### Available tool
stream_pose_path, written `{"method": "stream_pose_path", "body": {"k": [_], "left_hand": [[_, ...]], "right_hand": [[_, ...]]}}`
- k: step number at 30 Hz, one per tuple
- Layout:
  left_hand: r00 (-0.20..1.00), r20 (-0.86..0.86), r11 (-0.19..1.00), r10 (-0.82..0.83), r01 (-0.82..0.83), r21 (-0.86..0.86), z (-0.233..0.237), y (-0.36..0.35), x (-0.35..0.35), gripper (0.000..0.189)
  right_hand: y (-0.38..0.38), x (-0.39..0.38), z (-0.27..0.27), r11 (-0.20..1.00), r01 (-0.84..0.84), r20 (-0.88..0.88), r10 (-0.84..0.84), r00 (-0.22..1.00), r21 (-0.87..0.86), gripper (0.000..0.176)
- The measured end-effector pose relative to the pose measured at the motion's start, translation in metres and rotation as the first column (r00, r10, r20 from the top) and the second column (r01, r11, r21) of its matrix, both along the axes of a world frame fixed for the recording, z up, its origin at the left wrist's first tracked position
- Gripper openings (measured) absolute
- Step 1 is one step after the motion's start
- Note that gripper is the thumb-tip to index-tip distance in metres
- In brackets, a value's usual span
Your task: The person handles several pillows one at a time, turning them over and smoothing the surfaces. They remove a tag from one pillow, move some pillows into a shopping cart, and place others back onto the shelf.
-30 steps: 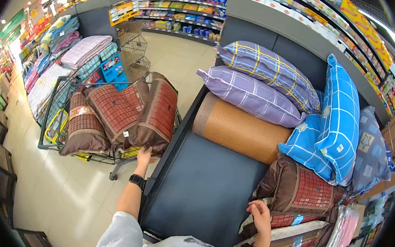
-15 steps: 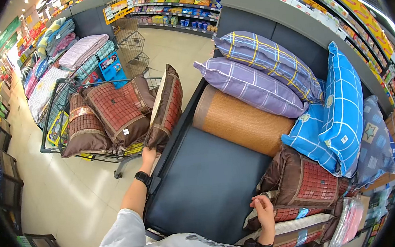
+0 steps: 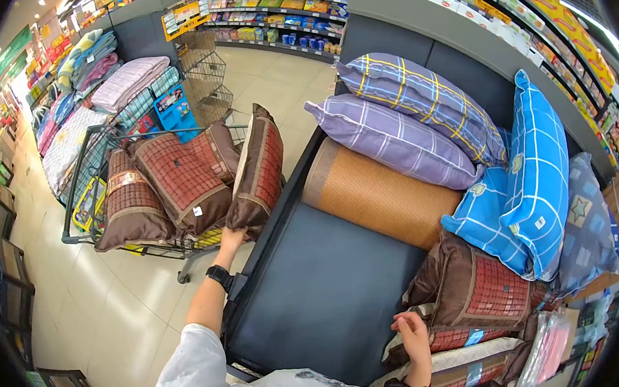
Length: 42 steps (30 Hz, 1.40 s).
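My left hand (image 3: 234, 239) is at the lower corner of an upright brown pillow with a red tiled panel (image 3: 261, 167), its fingers closed on that corner and partly hidden by it. The pillow leans at the right side of a shopping cart (image 3: 78, 212), beside more brown-and-red pillows (image 3: 181, 176). Over the right end of the dark display surface (image 3: 323, 280), my right hand (image 3: 410, 329) has its fingers curled, near a stack of brown-and-red pillows (image 3: 487, 285). Whether anything is in those fingers is too small to tell.
A rolled tan mat (image 3: 382, 191) lies across the display, below purple checked pillows (image 3: 392, 139). Blue checked pillows (image 3: 538, 175) stand at the right. Folded bedding (image 3: 130, 84) is piled beyond the cart, and stocked shelves (image 3: 273, 14) line the back.
The view has shifted slightly. The upright pillow leans a little further left at its top, with my left hand still at its lower corner. My right hand has hardly moved.
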State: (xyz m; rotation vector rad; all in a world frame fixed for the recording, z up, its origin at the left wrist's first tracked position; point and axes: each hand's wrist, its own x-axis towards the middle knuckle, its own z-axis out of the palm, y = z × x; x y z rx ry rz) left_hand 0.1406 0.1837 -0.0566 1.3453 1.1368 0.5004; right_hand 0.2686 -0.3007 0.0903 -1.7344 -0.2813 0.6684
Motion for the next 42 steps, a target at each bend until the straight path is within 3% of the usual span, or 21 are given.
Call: {"method": "stream_pose_path", "body": {"k": [5,7,9,11,13,14,15,16,17,18,19,20,21,22,24,25,26,31,36,40,42], "left_hand": [[0.992,-0.112,0.99,-0.063,0.077,0.122,0.014,-0.008,0.004,0.029],[0.983,-0.182,0.934,-0.022,0.085,0.346,0.033,-0.015,0.006,0.029],[0.984,-0.179,0.944,-0.005,0.064,0.323,0.053,-0.016,0.011,0.031],[0.987,-0.097,0.723,0.132,-0.029,0.69,0.043,-0.003,0.018,0.026],[0.976,0.218,0.69,-0.008,-0.152,0.708,0.108,-0.006,0.016,0.02],[0.984,0.176,0.556,-0.01,-0.14,0.819,0.157,-0.028,0.015,0.018],[0.981,0.185,0.641,-0.059,-0.105,0.761,0.18,-0.046,0.013,0.018],[0.972,0.207,0.553,-0.109,-0.113,0.826,0.198,-0.068,0.013,0.017],[0.958,0.116,0.489,-0.261,0.027,0.872,0.213,-0.09,0.006,0.015],[0.927,-0.05,0.353,-0.371,0.191,0.916,0.218,-0.107,-0.001,0.016],[0.856,-0.026,0.231,-0.517,0.169,0.958,0.229,-0.129,0.001,0.018],[0.734,0.071,0.307,-0.675,0.192,0.932,0.228,-0.148,0.005,0.018],[0.624,0.002,0.249,-0.782,0.308,0.918,0.234,-0.164,0.004,0.017],[0.564,-0.059,0.178,-0.824,0.357,0.917,0.245,-0.178,0.003,0.019],[0.511,-0.054,0.176,-0.858,0.392,0.903,0.249,-0.2,-0.004,0.019],[0.502,-0.046,0.184,-0.864,0.4,0.898,0.25,-0.209,-0.009,0.018],[0.517,-0.048,0.196,-0.855,0.408,0.892,0.249,-0.213,-0.012,0.018],[0.368,-0.133,0.073,-0.92,0.497,0.864,0.251,-0.226,-0.031,0.016],[0.301,-0.034,0.091,-0.953,0.392,0.916,0.258,-0.233,-0.044,0.016],[0.296,-0.075,0.023,-0.952,0.314,0.949,0.249,-0.226,-0.053,0.015],[0.343,-0.03,0.062,-0.939,0.254,0.965,0.244,-0.219,-0.061,0.015]], "right_hand": [[0.009,-0.003,0.0,0.999,-0.033,0.015,0.032,0.999,0.014,0.013],[0.009,-0.004,0.0,0.999,-0.036,0.001,0.036,0.999,-0.016,0.013],[0.009,-0.002,-0.001,0.999,-0.028,0.001,0.028,1.0,0.016,0.013],[0.007,-0.002,0.004,1.0,-0.001,-0.033,0.002,0.999,0.026,0.012],[-0.002,-0.005,-0.001,1.0,0.004,-0.044,-0.003,0.999,0.019,0.013],[-0.005,-0.005,-0.004,1.0,-0.001,-0.062,0.001,0.998,0.007,0.014],[-0.005,-0.005,-0.002,1.0,-0.002,-0.05,0.003,0.999,0.011,0.014],[-0.002,-0.008,0.0,0.999,0.027,-0.144,-0.025,0.989,0.016,0.016],[0.001,-0.011,-0.002,0.998,0.054,-0.244,-0.047,0.969,0.021,0.019],[0.0,-0.011,-0.022,1.0,-0.017,-0.279,0.014,0.96,-0.01,0.035],[0.012,-0.011,-0.026,0.994,-0.109,-0.472,0.107,0.875,0.025,0.045],[0.029,-0.016,-0.027,0.978,-0.194,-0.646,0.194,0.738,0.073,0.057],[0.047,-0.025,-0.035,0.952,-0.19,-0.764,0.307,0.567,0.242,0.066],[0.065,-0.037,-0.042,0.908,-0.144,-0.828,0.417,0.374,0.392,0.076],[0.105,-0.061,-0.03,0.912,0.016,-0.894,0.399,0.203,0.411,0.077],[0.123,-0.076,-0.011,0.868,-0.051,-0.739,0.449,0.502,0.493,0.075],[0.134,-0.084,-0.004,0.845,-0.073,-0.679,0.474,0.56,0.53,0.074],[0.155,-0.079,-0.023,0.834,-0.071,-0.634,0.468,0.615,0.547,0.072],[0.119,-0.047,-0.042,0.888,-0.033,-0.606,0.34,0.719,0.458,0.069],[0.082,-0.031,-0.054,0.944,-0.052,-0.548,0.233,0.804,0.325,0.068],[0.093,-0.009,-0.056,0.957,-0.144,-0.451,0.248,0.858,0.252,0.067]]}}
